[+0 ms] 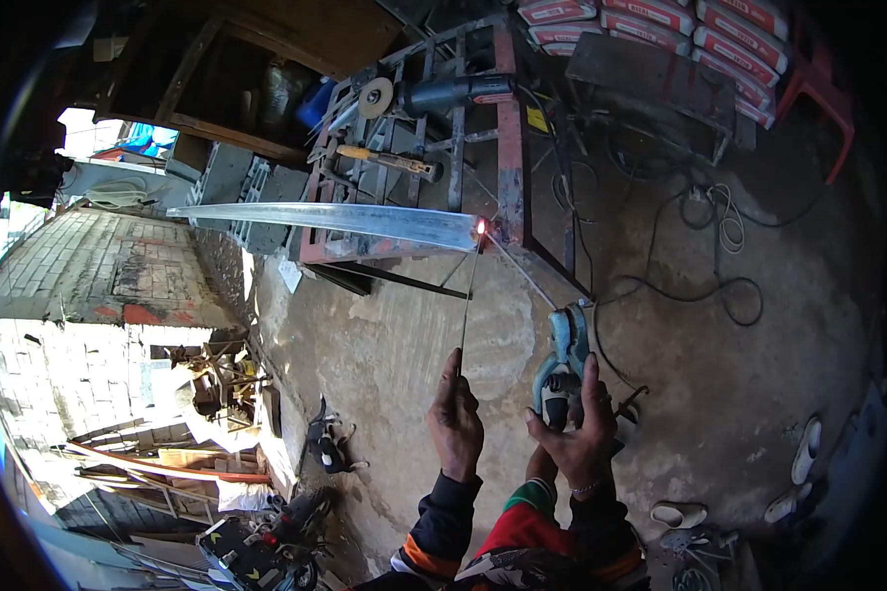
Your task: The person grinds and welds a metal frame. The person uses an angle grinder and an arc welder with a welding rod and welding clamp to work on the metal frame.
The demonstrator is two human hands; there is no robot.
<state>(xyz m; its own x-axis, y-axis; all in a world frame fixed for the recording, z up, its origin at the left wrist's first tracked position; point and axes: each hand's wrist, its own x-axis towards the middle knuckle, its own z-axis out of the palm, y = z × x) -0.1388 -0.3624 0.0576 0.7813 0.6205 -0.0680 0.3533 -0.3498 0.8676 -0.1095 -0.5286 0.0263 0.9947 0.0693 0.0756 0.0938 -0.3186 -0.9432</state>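
Observation:
My left hand (pixel 455 422) is closed around a thin metal rod (pixel 465 310). The rod runs up to the near end of a long, silvery metal bar (pixel 355 222), where a small spot (pixel 481 227) glows red-hot. A blue-green welding electrode holder (pixel 568 340) is in my right hand (pixel 583 433), its lower part partly hidden by my fingers. From its jaws a thin electrode (pixel 522 274) slants up left towards the glowing end. The bar lies across the edge of a worn red metal frame table (pixel 512 148).
On the frame table rest an angle grinder (pixel 453 94) and a hammer (pixel 389 163). Cables (pixel 680 295) trail over the concrete floor at right, with sandals (pixel 678 514) lower down. A dog (pixel 330 438) lies at left near a motorcycle (pixel 276 542). Stacked bags (pixel 650 25) stand behind a bench (pixel 650 89).

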